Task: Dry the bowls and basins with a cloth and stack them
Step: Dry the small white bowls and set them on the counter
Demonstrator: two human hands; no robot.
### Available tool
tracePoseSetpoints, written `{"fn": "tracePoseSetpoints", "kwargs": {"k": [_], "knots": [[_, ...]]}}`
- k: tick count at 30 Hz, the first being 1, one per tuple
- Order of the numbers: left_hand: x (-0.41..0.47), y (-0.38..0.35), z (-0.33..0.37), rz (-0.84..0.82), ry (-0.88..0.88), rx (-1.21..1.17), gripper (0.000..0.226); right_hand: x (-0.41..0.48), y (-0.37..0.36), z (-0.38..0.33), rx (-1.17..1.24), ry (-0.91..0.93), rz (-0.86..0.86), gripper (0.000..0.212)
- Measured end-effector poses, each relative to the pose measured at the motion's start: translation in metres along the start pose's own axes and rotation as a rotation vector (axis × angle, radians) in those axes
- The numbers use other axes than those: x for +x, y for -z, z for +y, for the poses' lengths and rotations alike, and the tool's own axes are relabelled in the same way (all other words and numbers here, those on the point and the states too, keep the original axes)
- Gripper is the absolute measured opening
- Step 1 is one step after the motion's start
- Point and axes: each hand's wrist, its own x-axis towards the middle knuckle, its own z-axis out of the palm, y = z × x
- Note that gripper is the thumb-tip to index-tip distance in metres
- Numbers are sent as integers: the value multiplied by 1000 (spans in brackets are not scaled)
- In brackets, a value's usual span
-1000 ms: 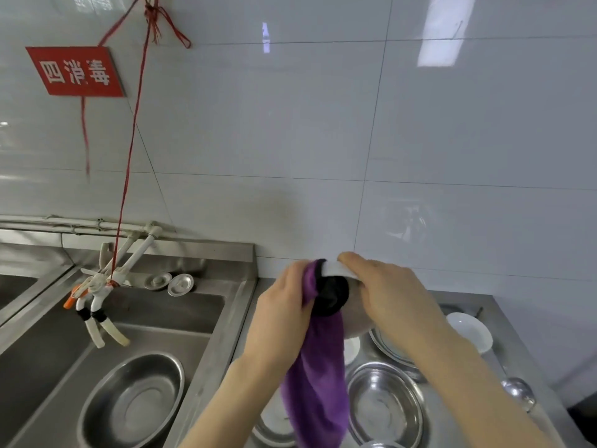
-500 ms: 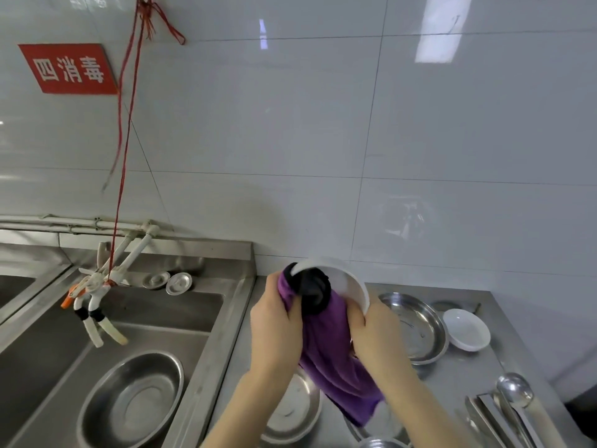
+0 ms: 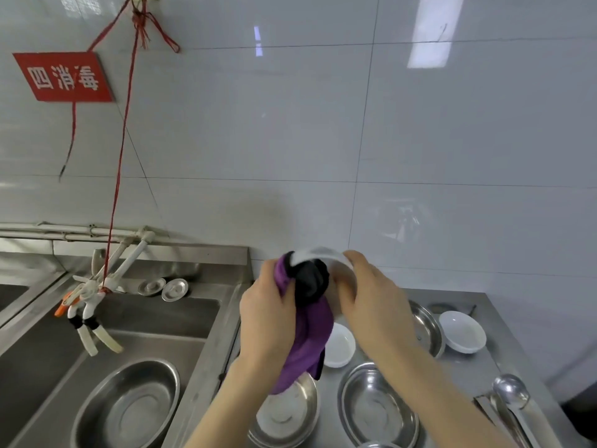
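Left hand (image 3: pixel 271 315) grips purple cloth (image 3: pixel 310 337), right hand (image 3: pixel 371 302) grips white bowl (image 3: pixel 323 255) above steel basins (image 3: pixel 378 405)

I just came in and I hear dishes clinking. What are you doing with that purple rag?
A person is drying dishes at a steel counter. The left hand pushes a purple and black cloth into a small white bowl, and the right hand holds that bowl up on its side. Below, two more white bowls and several round steel basins sit on the counter. Another steel basin lies in the sink on the left.
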Motion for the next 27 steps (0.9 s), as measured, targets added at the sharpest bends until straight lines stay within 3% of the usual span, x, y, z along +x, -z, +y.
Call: {"fn": "tracePoseSetpoints", "kwargs": {"k": [3, 6, 9, 11, 14, 16, 18, 22, 27], "knots": [[-11, -5, 6, 77, 246, -271, 15, -12, -22, 1, 415, -259, 7, 17], [-14, -4, 4, 21, 239, -276, 17, -18, -29, 5, 463, -330, -19, 15], [-7, 1, -3, -60, 75, -119, 20, -12, -12, 5, 353, -263, -87, 31], [-2, 3, -4, -75, -42, -22, 21, -4, 9, 4, 261, -205, -125, 31], [5, 3, -2, -121, -211, 83, 23, 6, 32, 3, -110, -21, -157, 20], [5, 1, 1, -186, -303, 144, 28, 9, 42, -1, -387, 93, -223, 32], [5, -1, 3, -180, -349, 172, 30, 9, 44, -4, -464, 168, -235, 40], [5, -5, 2, -54, -239, 128, 26, 5, 22, 5, -156, 23, -131, 43], [-13, -11, 8, 52, 134, -255, 21, -11, -11, 6, 481, -289, 12, 21]]}}
